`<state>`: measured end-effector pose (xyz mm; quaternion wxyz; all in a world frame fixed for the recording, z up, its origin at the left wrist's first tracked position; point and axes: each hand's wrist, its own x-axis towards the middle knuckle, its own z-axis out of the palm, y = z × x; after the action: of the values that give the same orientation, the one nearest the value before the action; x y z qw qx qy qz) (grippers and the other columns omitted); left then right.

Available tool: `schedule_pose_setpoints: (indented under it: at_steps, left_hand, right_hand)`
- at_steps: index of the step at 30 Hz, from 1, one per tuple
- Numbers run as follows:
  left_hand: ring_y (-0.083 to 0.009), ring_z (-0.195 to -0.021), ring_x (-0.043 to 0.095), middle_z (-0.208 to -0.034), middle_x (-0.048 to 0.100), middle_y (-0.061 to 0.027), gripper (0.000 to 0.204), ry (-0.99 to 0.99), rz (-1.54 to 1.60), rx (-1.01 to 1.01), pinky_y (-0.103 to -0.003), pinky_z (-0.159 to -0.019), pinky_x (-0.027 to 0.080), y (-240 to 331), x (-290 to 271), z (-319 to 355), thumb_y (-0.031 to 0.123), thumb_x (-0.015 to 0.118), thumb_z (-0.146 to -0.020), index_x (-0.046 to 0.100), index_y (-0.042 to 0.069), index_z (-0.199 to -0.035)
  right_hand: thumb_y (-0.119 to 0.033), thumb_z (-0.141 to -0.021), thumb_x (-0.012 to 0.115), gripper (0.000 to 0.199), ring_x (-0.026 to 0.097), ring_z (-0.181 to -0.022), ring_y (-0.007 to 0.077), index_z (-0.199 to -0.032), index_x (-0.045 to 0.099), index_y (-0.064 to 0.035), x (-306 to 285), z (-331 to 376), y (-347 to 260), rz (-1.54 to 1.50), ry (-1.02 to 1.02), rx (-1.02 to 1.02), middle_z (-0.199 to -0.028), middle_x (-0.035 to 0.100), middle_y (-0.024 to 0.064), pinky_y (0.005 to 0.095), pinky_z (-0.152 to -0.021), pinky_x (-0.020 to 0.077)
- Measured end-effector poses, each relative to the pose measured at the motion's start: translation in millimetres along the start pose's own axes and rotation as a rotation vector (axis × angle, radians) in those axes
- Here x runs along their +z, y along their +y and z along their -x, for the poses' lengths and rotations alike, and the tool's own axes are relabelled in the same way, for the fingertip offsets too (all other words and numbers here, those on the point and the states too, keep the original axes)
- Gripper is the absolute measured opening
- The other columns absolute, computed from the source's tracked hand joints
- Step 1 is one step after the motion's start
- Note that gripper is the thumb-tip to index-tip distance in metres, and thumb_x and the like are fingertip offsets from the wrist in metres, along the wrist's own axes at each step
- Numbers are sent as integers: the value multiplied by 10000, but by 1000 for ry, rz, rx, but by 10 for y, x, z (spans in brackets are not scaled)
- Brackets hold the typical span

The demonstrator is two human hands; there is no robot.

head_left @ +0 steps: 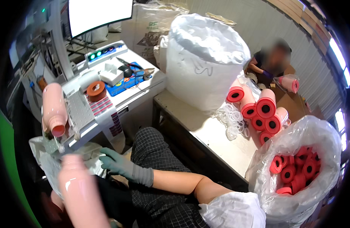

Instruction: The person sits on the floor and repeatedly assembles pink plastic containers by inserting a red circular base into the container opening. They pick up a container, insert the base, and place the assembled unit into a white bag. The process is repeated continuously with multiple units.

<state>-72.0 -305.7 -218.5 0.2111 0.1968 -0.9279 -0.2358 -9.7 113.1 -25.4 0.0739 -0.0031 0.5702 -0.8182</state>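
Note:
My right hand [119, 165], in a grey-green knitted glove, reaches left over my lap. Its fingers are apart with nothing in them. At the lower left a pink bottle [81, 190] is raised close in front of me, neck up and blurred by motion. My left hand is on that bottle's low, hidden side; its fingers do not show. Beyond it a second pink bottle [55, 108] lies tilted at the machine on the left, its open mouth towards me. A white plastic bag [93, 155] hangs open below the machine's edge, near my right fingers.
A white work unit [144, 85] carries an orange tape roll [96, 91], pliers and a mouse. On the table [197, 121] stand a big white sack [205, 64], clear rings [234, 119] and stacked pink bottles [266, 108]. A lined bin [258, 167] holds red lids. A person [272, 60] sits beyond.

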Motion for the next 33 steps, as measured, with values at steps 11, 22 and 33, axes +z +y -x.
schedule_pose_setpoints:
  at_steps: [11, 22, 33]
  left_hand:
    - [-325, -1270, 596, -1438, 568, -145, 877, -515, 957, 513, -460, -1077, 492, 2522, -1338, 1550, 190, 818, -846, 364, 0, -1572]
    - [-283, -898, 655, -989, 693, -118, 834, -688, 508, 1411, -446, -864, 514, 3799, -1112, 2008, 409, 867, -684, 603, -37, -1337]
    - [-304, -1194, 629, -1186, 690, -99, 849, -805, 478, 1453, -554, -1155, 386, 3721, -956, 2176, 542, 792, -735, 622, 64, -1417]
  right_hand:
    - [-226, -739, 883, 784, 632, -1238, 224, -1425, 558, -28, -888, 1312, -253, 351, 135, -349, -1333, 648, 137, 379, -1098, 508]
    - [-227, -983, 666, 279, 695, -1042, 274, -1202, 708, -61, -879, 1943, -378, 945, 130, -432, -1170, 701, 116, 403, -913, 561]
    - [-288, -986, 628, 245, 695, -947, 304, -1004, 698, -54, -845, 1828, -520, 1495, -313, -129, -1047, 692, 155, 408, -794, 566]
